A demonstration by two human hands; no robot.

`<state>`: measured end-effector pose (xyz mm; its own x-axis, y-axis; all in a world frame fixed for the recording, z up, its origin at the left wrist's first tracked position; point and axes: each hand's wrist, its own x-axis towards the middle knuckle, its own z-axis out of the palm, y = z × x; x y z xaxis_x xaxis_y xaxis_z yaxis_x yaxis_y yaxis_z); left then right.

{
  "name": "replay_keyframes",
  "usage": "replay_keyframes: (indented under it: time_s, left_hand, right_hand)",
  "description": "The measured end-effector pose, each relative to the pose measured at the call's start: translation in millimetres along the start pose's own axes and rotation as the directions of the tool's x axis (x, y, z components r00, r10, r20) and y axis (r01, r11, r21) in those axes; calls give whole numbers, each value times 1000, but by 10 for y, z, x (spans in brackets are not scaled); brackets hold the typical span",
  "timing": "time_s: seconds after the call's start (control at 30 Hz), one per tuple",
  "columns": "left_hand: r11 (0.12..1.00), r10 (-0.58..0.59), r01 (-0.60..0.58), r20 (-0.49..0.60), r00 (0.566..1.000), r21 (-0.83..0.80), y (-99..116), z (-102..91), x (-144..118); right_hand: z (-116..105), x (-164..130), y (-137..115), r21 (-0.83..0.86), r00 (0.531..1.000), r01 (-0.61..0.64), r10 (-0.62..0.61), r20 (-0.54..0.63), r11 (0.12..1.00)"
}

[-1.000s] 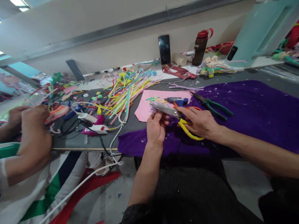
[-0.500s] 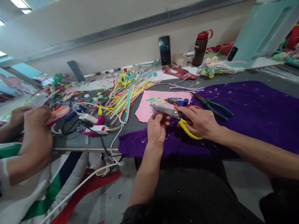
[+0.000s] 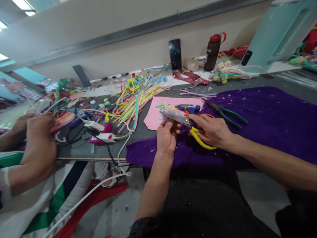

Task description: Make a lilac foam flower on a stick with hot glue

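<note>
Yellow-handled scissors (image 3: 184, 120) are clasped by the right hand (image 3: 213, 132) over the purple cloth (image 3: 267, 119). A small purple fuzzy piece (image 3: 163, 116) is pinched at the blades by the left hand (image 3: 167, 137)

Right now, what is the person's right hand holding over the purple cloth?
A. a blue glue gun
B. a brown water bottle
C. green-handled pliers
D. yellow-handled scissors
D: the right hand grips the yellow-handled scissors, blades pointing toward the left hand; the green-handled pliers lie untouched on the purple cloth.
</note>
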<state>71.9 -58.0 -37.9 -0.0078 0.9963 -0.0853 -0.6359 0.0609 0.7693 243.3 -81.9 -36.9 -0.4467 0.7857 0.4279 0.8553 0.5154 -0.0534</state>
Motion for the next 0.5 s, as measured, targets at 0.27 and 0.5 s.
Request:
replay_keyframes:
  time_s: [0.27,0.5]
  left_hand:
    - [1000,-5,5,19,1000,-16,-2,-9,-1]
    - [1000,-14,14,15,1000,1,2,-9,-2]
  right_hand:
    - [24,-2,7,-10,1000,15,-15,-11,1000]
    - [46,-3,31,-7,999,28,-28,-32,1000]
